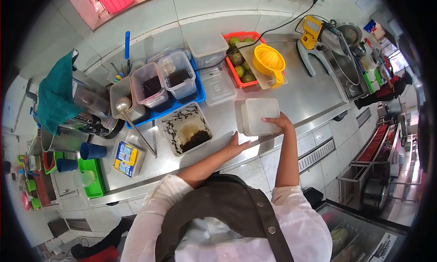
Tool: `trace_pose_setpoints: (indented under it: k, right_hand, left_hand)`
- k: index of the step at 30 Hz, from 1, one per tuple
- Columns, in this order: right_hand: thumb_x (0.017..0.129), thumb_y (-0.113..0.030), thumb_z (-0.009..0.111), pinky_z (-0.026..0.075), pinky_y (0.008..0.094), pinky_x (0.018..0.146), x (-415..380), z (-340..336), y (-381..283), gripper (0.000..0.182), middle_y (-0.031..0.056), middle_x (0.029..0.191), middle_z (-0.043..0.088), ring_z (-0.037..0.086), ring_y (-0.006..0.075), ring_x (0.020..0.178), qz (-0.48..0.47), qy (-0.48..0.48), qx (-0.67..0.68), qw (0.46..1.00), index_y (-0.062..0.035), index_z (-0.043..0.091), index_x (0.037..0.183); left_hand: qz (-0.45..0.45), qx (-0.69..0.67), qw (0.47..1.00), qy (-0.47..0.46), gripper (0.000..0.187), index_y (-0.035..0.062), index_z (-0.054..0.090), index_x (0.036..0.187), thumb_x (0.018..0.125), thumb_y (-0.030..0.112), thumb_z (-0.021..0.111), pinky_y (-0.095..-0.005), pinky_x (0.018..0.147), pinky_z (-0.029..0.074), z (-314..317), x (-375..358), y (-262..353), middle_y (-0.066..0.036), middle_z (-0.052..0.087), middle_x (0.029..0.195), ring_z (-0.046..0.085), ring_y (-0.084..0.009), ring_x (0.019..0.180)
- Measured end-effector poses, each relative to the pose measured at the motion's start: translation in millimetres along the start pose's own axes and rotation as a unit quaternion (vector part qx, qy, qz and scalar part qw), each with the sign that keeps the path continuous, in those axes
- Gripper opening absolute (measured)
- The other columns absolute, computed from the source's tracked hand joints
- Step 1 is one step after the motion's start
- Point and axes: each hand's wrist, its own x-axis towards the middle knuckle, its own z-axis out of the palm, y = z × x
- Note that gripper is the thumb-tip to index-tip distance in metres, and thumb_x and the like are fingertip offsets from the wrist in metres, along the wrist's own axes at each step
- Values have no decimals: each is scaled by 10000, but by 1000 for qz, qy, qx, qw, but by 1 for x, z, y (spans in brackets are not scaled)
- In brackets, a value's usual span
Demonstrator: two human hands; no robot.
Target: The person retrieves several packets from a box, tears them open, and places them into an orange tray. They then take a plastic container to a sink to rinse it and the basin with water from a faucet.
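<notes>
My right hand [280, 122] grips the front right edge of a translucent white square container [261, 116] on the steel counter. Left of that container, my left hand [236, 146] has its fingers apart and holds nothing. A white tub [185, 130] with dark wet leaf-like bits and brown liquid stands just left of my left hand. Behind it a blue tray [200, 91] bears clear containers of dark liquid [179, 75]. A clear lid [219, 86] lies between the tray and the square container.
At the back, an orange basket [239, 73] holds green fruit beside a yellow juicer [268, 59]. A ladle [141, 134] leans out of a container at left. Yellow-and-blue packets [126, 158], a green tray [93, 184] and blue cups [92, 150] stand further left.
</notes>
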Motion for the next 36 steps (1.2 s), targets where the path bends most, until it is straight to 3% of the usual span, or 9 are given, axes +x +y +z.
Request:
trace_pose_setpoints:
  k: [3,5,6,10,12,15,19,31,36]
  right_hand:
    - [492,-372,805,471,481,627,5,5,2,797,119,1046,557,548,309,895,27,-8,24,999,-64,477,1149]
    - [500,-398,798,475,454,628,16,4,12,788,118,1031,557,548,302,889,42,4,18,999,-70,479,1141]
    - [508,-424,791,480,428,630,19,2,15,780,118,1017,558,548,295,884,54,15,16,998,-75,481,1133]
    - [536,-464,766,479,359,651,3,-6,15,744,118,994,570,558,264,870,78,28,58,995,-67,497,1104]
    - [668,-436,683,465,275,643,30,-11,48,536,88,897,580,564,200,800,-81,120,-13,989,-66,528,1023]
    - [796,-376,567,463,265,571,47,-21,68,370,35,755,551,548,153,649,-139,134,41,980,-59,530,982]
    - [844,-329,502,469,275,569,34,-16,69,305,23,756,533,539,136,648,-142,111,33,983,-45,529,950]
    - [885,-292,437,483,318,718,23,-26,73,352,99,1018,559,568,196,861,-90,-94,346,929,-25,467,1113]
    - [882,-289,434,481,348,741,33,-57,84,380,129,1073,533,552,231,913,-145,-5,361,921,-11,445,1142]
  left_hand:
    - [74,-46,994,72,890,-24,175,1312,707,444,630,-383,970,290,21,21,14,-241,299,1298,323,-352,1193]
    - [-14,-89,987,133,749,-43,274,1243,747,415,598,-312,947,299,34,40,6,-197,314,1294,369,-286,1158]
    - [16,-212,971,111,649,20,353,1196,763,458,557,-349,904,317,31,38,9,-134,415,1204,402,-238,1098]
    - [-74,-277,953,94,486,112,419,1104,827,511,406,-356,808,339,27,29,31,-42,521,1003,439,-165,956]
    - [-97,-309,943,78,424,117,426,1078,851,472,383,-361,795,355,30,36,18,-38,520,1003,447,-165,949]
    - [-129,-336,931,58,323,121,435,1041,891,392,345,-363,763,391,25,35,17,-33,524,986,469,-164,914]
    - [-166,-326,929,59,245,108,434,1013,914,306,330,-349,694,453,18,32,16,-35,534,919,507,-159,838]
    - [-210,-308,922,107,266,54,452,921,920,282,314,-348,572,504,17,35,24,-73,548,807,551,-174,678]
    - [-154,-252,947,125,256,34,471,885,902,263,356,-325,550,510,14,33,4,-85,560,771,565,-163,651]
